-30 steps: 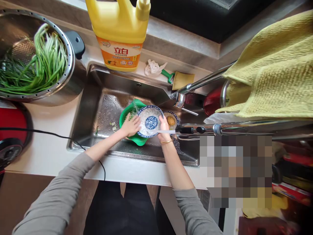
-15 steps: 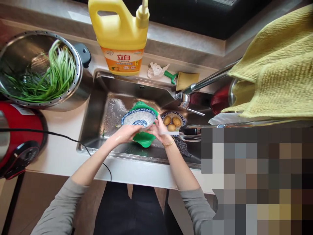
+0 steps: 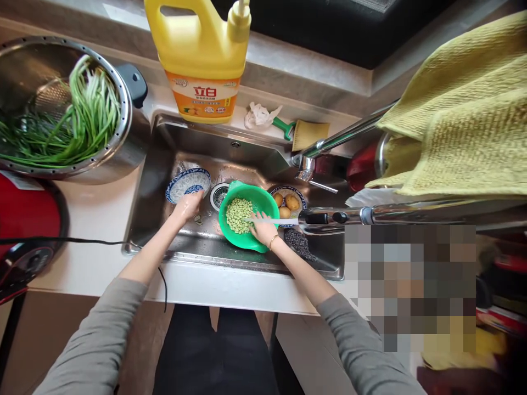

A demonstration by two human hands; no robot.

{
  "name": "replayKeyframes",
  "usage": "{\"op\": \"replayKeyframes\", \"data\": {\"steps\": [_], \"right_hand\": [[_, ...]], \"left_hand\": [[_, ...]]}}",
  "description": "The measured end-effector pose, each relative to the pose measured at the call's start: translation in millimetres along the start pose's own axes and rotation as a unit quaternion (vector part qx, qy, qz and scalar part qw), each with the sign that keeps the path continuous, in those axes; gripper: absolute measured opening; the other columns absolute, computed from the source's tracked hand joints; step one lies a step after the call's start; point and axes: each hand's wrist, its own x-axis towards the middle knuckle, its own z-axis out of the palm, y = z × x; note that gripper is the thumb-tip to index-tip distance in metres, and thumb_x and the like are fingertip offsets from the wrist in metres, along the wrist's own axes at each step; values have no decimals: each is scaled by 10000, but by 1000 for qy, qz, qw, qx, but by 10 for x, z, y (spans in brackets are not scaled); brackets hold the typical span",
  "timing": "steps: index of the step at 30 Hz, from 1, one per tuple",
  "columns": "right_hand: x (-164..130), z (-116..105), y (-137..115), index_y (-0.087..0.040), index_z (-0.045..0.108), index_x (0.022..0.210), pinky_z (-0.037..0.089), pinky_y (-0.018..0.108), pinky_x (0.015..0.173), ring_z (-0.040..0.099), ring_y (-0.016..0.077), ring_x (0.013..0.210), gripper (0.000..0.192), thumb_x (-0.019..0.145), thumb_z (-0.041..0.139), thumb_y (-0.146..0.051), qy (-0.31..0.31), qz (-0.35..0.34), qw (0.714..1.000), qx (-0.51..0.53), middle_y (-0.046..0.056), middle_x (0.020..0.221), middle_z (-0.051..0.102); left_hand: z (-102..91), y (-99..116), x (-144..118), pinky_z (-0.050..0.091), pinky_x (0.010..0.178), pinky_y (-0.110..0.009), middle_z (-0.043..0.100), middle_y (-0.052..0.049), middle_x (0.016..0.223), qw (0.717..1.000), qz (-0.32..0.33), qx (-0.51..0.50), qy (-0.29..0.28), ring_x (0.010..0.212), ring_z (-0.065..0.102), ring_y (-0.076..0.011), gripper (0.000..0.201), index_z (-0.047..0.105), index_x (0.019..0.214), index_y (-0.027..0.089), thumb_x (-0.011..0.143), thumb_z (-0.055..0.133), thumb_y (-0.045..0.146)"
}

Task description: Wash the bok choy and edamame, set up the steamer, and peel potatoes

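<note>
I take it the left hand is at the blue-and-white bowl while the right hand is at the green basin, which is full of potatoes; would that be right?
Not quite: the head view shows small pale-green beans in the green basin. The left hand is at the blue-and-white bowl and the right hand at the basin.

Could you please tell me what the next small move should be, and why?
I would probably have the right hand gently stir the pale green beans under the stream of water: it reaches into the green basin holding them, the stream comes down over that basin, and the left hand is busy with the blue-and-white bowl.
</note>
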Motion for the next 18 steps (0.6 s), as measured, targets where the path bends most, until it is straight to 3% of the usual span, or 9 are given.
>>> {"op": "replayKeyframes", "data": {"steps": [3,5,7,8,11,12,15,18], "right_hand": [[253,114,-95,-146,225,1543,213,554,1138,204,356,1461,714,947,400,-497,77,-39,996,27,169,1593,206],[446,221,-162,-180,244,1539,111,579,1163,159,334,1476,703,946,384,-531,70,-128,989,19,138,1604,190],[620,317,-218,-232,293,1522,29,591,1169,163,304,1479,641,952,380,-514,48,-208,977,9,97,1604,211],[692,352,-245,-245,294,1520,11,600,1166,166,296,1480,616,961,365,-493,47,-203,978,10,87,1606,208],[841,392,-318,-163,219,1544,56,644,1140,121,342,1485,651,974,302,-467,86,-37,995,21,144,1611,139],[871,387,-332,-131,208,1545,88,636,1140,100,354,1487,674,972,296,-475,87,-19,996,21,159,1610,122],[919,349,-304,-177,240,1541,126,561,1169,118,327,1489,675,957,330,-504,50,-121,991,2,105,1618,127],[938,320,-206,-193,232,1543,83,571,1175,158,331,1480,652,963,322,-477,56,-96,994,-18,92,1617,138]], "left_hand": [[313,104,81,511,899,-365,620,-201,1271,998,28,24,-58,1064,666,-257,583,386,1433,114,859,355,19],[473,184,85,485,962,-390,542,-225,1368,998,18,8,-57,1168,615,-266,574,347,1455,96,884,327,38],[566,293,82,434,1030,-412,472,-244,1431,999,-3,-32,-21,1290,518,-284,537,313,1466,64,933,317,134],[586,361,86,418,1046,-417,468,-247,1433,998,-11,-57,1,1315,490,-292,541,292,1474,57,954,318,204],[568,602,146,452,983,-431,609,-247,1262,990,-62,-126,16,1190,590,-322,634,200,1500,47,959,344,346],[546,678,182,471,940,-434,653,-243,1175,986,-93,-141,6,1115,633,-332,643,191,1495,34,954,350,345],[471,822,308,498,850,-420,693,-241,1028,974,-160,-163,-4,995,681,-341,543,282,1428,13,948,323,264],[419,845,404,509,814,-403,696,-232,1000,974,-161,-158,12,977,687,-340,439,388,1337,49,952,308,242]]}}
